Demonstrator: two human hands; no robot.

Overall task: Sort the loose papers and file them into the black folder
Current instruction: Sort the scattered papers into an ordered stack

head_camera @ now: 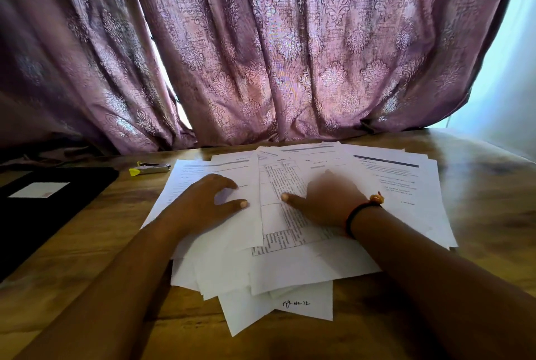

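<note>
White papers [304,269] under left grip [208,200], right grip [327,200].

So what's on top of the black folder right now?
A white label or card lies on the black folder. None of the loose papers touch it. Its left part runs out of view, so anything there, or inside, cannot be seen.
</note>
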